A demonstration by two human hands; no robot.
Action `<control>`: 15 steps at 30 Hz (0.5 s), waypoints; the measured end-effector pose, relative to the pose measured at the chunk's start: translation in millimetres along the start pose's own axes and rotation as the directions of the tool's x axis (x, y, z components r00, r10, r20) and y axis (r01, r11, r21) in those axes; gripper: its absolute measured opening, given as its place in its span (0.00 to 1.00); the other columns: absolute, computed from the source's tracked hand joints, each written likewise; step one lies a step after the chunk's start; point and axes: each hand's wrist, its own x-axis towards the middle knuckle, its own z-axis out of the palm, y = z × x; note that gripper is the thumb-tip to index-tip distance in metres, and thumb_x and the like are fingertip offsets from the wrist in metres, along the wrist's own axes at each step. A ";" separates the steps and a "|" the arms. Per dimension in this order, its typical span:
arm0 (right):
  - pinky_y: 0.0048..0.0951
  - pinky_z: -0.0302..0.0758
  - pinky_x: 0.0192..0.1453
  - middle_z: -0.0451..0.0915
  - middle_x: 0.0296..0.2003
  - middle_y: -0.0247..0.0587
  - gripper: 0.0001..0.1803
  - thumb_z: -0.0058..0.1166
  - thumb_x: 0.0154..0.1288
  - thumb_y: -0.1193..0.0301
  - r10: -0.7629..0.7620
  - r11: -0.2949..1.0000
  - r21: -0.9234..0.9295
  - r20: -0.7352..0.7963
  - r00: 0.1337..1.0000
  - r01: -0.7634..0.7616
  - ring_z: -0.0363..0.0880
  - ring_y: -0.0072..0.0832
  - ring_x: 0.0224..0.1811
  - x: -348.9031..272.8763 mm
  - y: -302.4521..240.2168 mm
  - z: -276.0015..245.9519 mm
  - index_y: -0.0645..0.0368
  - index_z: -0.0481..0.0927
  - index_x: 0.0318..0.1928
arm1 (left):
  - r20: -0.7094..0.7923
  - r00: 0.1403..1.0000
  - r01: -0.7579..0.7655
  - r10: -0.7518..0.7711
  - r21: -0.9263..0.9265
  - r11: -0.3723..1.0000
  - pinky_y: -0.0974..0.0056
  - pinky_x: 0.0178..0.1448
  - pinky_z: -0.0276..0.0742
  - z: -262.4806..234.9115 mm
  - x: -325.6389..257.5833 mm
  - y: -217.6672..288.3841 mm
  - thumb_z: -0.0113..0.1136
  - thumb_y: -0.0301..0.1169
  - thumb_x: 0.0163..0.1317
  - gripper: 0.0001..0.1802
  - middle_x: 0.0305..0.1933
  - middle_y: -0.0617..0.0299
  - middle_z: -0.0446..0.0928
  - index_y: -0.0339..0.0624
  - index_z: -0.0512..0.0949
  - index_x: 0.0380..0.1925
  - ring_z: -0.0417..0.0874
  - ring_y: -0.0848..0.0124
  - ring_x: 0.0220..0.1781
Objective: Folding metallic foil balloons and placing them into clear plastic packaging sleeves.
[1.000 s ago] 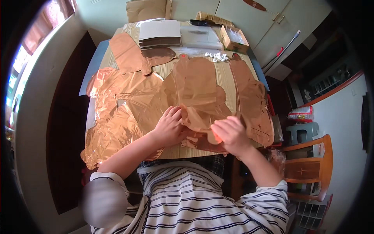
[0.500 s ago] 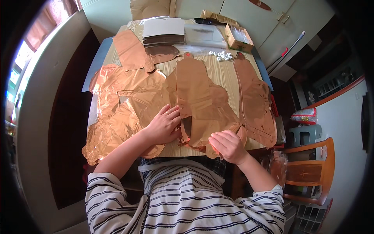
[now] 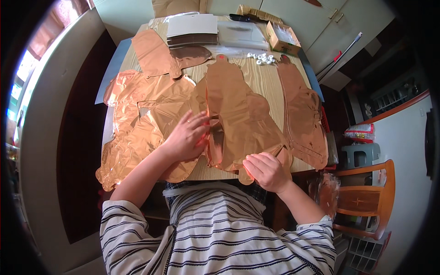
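Note:
A flat copper-coloured foil balloon (image 3: 229,98) lies in the middle of the table, its narrow end pointing away from me. At its left edge, my left hand (image 3: 187,136) is open, with fingers stretched toward a fold where the shiny side shows. My right hand (image 3: 268,172) is closed in a pinch on the balloon's near edge, at the lower right; the fingertips hide the exact spot. Beneath my left forearm spreads a larger, crinkled copper foil balloon (image 3: 130,137). To the right lies another flat foil balloon (image 3: 302,114), darker and reddish.
Another foil piece (image 3: 151,52) lies at the back left. Behind it are a stack of white cards (image 3: 192,25), clear plastic sheets (image 3: 243,35), a small cardboard box (image 3: 283,37) and several white rolls (image 3: 261,58). A wooden chair (image 3: 387,197) stands right of the table (image 3: 198,72).
My left hand has shifted slightly up and left, its fingers lifting more apart at the balloon's edge. My right hand stays pinched at the near edge, moved a little left.

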 end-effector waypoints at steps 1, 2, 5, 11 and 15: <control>0.37 0.80 0.52 0.84 0.43 0.45 0.14 0.60 0.60 0.73 0.004 1.000 -0.002 -0.001 1.000 -0.004 0.84 0.37 0.45 0.1 0.5 -0.3 0.64 0.84 0.46 | -0.014 1.000 0.015 -0.014 0.055 0.998 0.40 0.77 0.60 -3.1 0.6 -3.4 0.66 0.33 0.57 0.13 0.61 0.49 0.79 0.39 0.81 0.40 0.72 0.52 0.73; 0.37 0.80 0.52 0.84 0.43 0.45 0.15 0.60 0.60 0.73 0.005 1.000 -0.001 -0.002 1.000 -0.005 0.84 0.37 0.45 0.1 0.4 0.1 0.64 0.84 0.46 | -0.070 0.997 0.042 -0.039 0.049 0.998 0.40 0.77 0.61 -7.8 2.3 -6.6 0.65 0.31 0.58 0.07 0.56 0.54 0.82 0.42 0.81 0.35 0.75 0.53 0.70; 0.38 0.80 0.51 0.85 0.43 0.45 0.16 0.59 0.59 0.72 0.010 1.000 0.003 -0.002 1.000 -0.010 0.84 0.38 0.46 1.7 0.6 -0.4 0.65 0.84 0.47 | -0.123 0.989 0.083 -0.083 -0.006 0.997 0.40 0.78 0.61 -19.8 5.6 -19.1 0.64 0.26 0.56 0.12 0.55 0.56 0.82 0.45 0.83 0.42 0.77 0.54 0.69; 0.39 0.80 0.51 0.85 0.43 0.46 0.17 0.58 0.58 0.72 0.018 1.000 -0.004 0.010 1.000 -0.018 0.84 0.39 0.46 0.2 -1.1 3.6 0.66 0.84 0.47 | -0.106 0.991 0.075 -0.078 -0.033 0.997 0.40 0.77 0.63 -25.5 26.6 -16.9 0.63 0.28 0.61 0.11 0.55 0.56 0.82 0.45 0.82 0.44 0.77 0.53 0.68; 0.40 0.81 0.51 0.84 0.43 0.47 0.17 0.57 0.58 0.72 0.019 1.000 0.000 -0.004 1.000 -0.018 0.84 0.40 0.46 1.1 -3.7 5.9 0.66 0.84 0.47 | -0.064 0.997 0.027 -0.032 -0.076 0.997 0.40 0.77 0.63 -20.2 37.7 -12.7 0.65 0.31 0.63 0.11 0.56 0.56 0.81 0.45 0.82 0.45 0.76 0.53 0.69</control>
